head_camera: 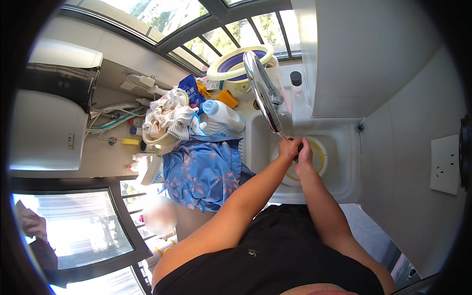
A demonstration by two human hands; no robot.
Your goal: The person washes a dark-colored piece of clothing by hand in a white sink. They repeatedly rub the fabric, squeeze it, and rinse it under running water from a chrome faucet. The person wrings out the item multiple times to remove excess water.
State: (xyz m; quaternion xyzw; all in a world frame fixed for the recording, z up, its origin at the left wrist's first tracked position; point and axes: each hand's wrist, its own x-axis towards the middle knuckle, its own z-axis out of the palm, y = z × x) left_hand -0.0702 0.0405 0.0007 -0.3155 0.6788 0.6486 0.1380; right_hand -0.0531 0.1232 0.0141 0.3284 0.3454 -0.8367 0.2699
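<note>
Under the spout of a chrome faucet [263, 96], my left hand [288, 149] and my right hand [304, 156] are close together. Between them shows a small dark wet item [299, 148]; my fingers hide most of it, and I cannot tell what it is. Water runs from the spout onto my left hand. Beneath both hands a round white basin [323, 149] with a yellow inner ring sits in the white sink [343, 177].
Blue floral fabric [206, 169] drapes left of the sink. Behind it stand a laundry-filled basin [166, 114] and a white detergent bottle [223, 116]. A collapsible basin [239, 63] leans by the window. A black-capped bottle [296, 83] and a pink brush [284, 92] are behind the sink.
</note>
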